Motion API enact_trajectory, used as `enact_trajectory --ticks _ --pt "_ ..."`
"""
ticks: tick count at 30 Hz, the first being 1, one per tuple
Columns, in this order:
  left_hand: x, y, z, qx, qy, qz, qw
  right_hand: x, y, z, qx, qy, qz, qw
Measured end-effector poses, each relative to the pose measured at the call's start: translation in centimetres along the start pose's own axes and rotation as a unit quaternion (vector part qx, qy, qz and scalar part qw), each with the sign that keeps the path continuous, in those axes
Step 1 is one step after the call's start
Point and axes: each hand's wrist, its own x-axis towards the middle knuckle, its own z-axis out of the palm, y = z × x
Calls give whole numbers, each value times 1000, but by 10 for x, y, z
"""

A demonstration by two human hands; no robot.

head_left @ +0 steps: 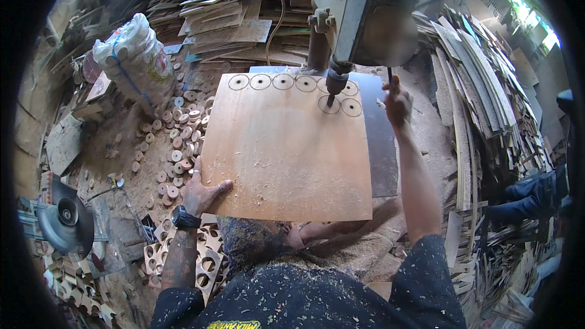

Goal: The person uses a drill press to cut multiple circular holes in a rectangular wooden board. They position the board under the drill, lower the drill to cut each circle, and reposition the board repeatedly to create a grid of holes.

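A square sheet of plywood (280, 146) lies on the dark table of a drill press (356, 18). Rows of cut circles with centre holes run along its far edge. The drill's chuck (337, 78) is lowered, and its cutter stands in a circle of the second row. My left hand (198, 195) holds the sheet's near left edge, thumb on top and fingers along the side. Closed around the thin feed lever (390, 74) at the machine's right is my right hand (398, 102). Wood chips are scattered over the sheet.
Many round wooden discs (177, 155) cover the floor at left, beside a full plastic sack (137, 61). A grey fan-like machine (64, 213) stands at lower left, near plywood offcuts with round holes (209, 262). Stacked wood strips (475, 91) lean at right; a person's trousered leg (530, 198) shows there.
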Motion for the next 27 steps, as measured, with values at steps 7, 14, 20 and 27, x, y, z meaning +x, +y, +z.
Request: enact_trajectory --ticks 7,14,20,27 --pt "6 -15 9 1 33 44 998 115 -100 -169 11 148 -246 958" --pt "3 -8 20 -33 63 134 989 276 -172 -122 2 79 -227 971" --pt "-1 2 38 -17 96 151 984 303 -159 -105 -9 83 -251 964" --pt "-13 22 32 -69 38 86 993 302 -164 -103 12 49 -228 972"
